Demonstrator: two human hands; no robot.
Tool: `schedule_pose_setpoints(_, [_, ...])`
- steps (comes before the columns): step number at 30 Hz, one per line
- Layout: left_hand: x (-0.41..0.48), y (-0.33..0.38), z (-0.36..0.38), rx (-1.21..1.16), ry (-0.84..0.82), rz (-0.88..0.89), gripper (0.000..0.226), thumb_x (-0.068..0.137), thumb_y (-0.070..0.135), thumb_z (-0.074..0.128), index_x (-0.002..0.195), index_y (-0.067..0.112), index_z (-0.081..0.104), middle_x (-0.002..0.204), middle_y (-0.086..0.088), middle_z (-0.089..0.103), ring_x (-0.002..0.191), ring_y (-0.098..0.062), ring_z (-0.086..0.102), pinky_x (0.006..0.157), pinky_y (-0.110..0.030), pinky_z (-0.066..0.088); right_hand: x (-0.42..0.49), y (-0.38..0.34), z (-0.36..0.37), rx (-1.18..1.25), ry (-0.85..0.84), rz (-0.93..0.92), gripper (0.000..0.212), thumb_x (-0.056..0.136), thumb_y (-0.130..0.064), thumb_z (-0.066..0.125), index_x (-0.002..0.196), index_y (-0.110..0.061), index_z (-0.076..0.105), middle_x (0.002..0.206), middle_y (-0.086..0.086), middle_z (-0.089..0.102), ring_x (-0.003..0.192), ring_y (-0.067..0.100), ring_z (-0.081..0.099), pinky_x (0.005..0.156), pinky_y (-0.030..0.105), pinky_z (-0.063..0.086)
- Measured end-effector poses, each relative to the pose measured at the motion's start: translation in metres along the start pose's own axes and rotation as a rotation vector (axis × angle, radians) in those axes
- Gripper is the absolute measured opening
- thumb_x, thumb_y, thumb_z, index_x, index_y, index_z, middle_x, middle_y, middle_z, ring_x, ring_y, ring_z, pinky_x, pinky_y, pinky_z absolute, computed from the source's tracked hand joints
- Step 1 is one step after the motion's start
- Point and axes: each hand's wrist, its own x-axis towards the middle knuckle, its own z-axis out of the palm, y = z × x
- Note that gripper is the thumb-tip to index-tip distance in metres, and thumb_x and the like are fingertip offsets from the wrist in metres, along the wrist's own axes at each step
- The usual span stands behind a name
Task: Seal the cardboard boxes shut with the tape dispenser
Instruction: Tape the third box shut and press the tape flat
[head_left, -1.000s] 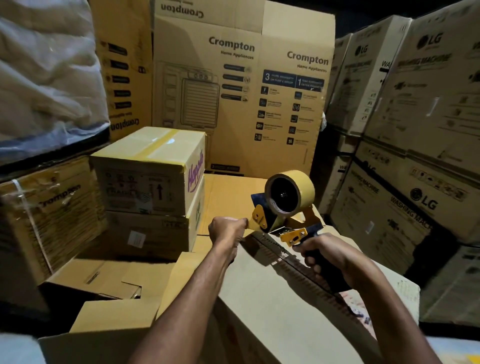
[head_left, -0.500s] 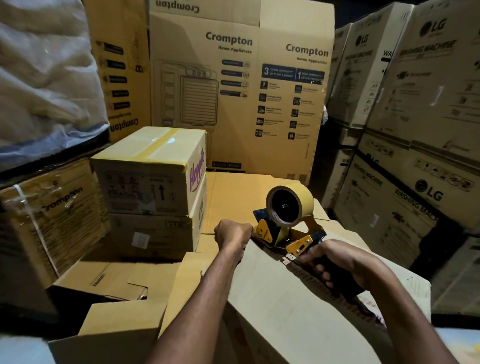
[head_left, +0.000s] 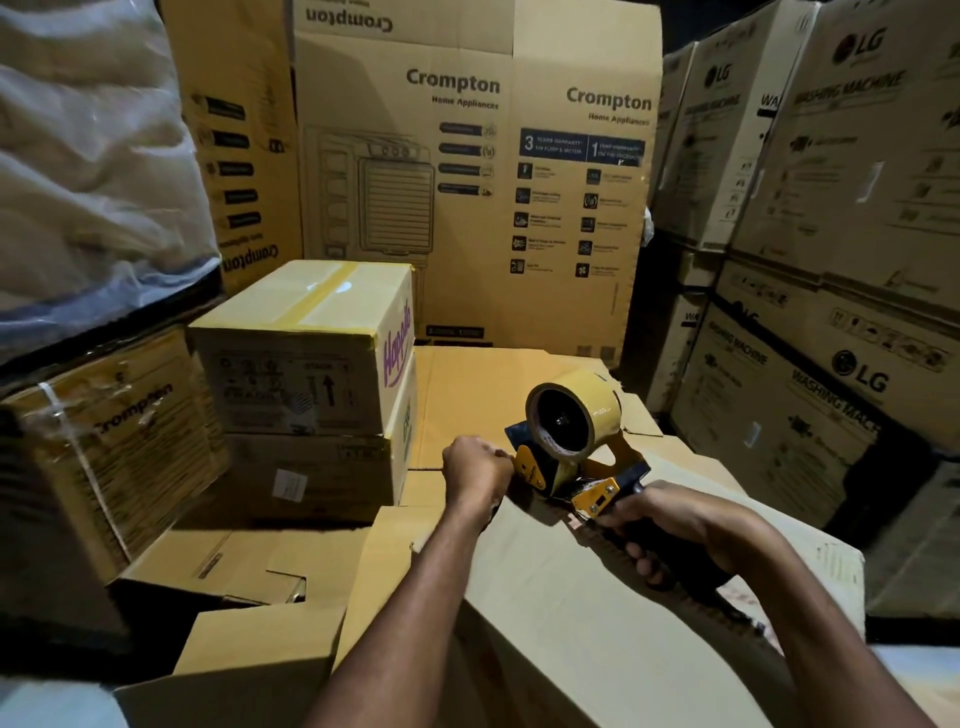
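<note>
A brown cardboard box (head_left: 561, 613) lies in front of me, its top seam running toward its far end. The tape dispenser (head_left: 571, 447), yellow and blue with a roll of tan tape, stands on the far end of that seam. My right hand (head_left: 675, 535) grips the dispenser's dark handle. My left hand (head_left: 480, 473) is curled at the box's far edge, right beside the dispenser's front plate; what its fingers pinch is hidden.
Two taped boxes (head_left: 306, 353) are stacked to the left. Flattened cardboard (head_left: 249, 566) lies below them. Large Crompton cartons (head_left: 467, 182) stand behind, LG washing machine cartons (head_left: 831, 260) on the right. A plastic-wrapped bundle (head_left: 88, 156) hangs upper left.
The dispenser and my right hand have slid along the seam toward the box's far end. My left hand stays curled at the far edge.
</note>
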Motion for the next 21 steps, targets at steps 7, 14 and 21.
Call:
schedule_pose_setpoints(7, [0.0,-0.005,-0.001,0.014,-0.057,0.029,0.031,0.081,-0.004,0.059,0.055,0.011,0.054,0.059,-0.005,0.053,0.058,-0.022,0.047,0.056,-0.029,0.035,-0.002,0.003,-0.002,-0.024,-0.055,-0.069,0.019,0.101,-0.018,0.064,0.103,0.001,0.063,0.078,0.017,0.065,0.065,0.028,0.066,0.058,0.034,0.054])
schedule_pose_setpoints(14, [0.001,-0.003,0.0,0.107,-0.065,0.041,0.036,0.076,-0.006,0.056,0.05,0.017,0.045,0.058,-0.004,0.047,0.06,-0.023,0.043,0.055,-0.033,0.033,-0.001,0.001,0.003,-0.094,0.022,-0.056,0.022,0.096,-0.022,0.064,0.08,-0.009,0.06,0.058,0.003,0.049,0.048,0.018,0.047,0.05,0.025,0.039])
schedule_pose_setpoints(21, [-0.006,0.005,0.001,0.276,-0.034,0.039,0.02,0.078,-0.004,0.054,0.065,0.008,0.063,0.071,-0.009,0.064,0.067,-0.03,0.061,0.057,-0.032,0.043,-0.004,0.003,0.01,-0.109,0.087,-0.032,0.029,0.09,-0.026,0.068,0.067,-0.017,0.054,0.055,-0.001,0.042,0.046,0.015,0.036,0.048,0.024,0.032])
